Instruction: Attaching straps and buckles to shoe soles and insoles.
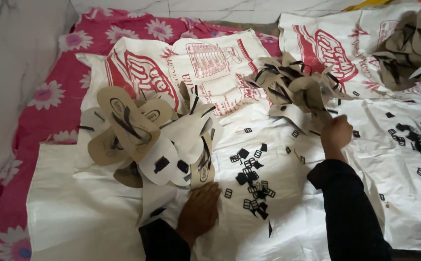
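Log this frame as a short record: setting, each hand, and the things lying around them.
Setting: white woven sacks spread over a pink floral cloth
Left hand: flat on the sack, beside the near sandal pile
Right hand: closed at the edge of the middle sandal pile; contents hidden
Small parts: black buckles scattered between the hands
Far right: another sandal pile
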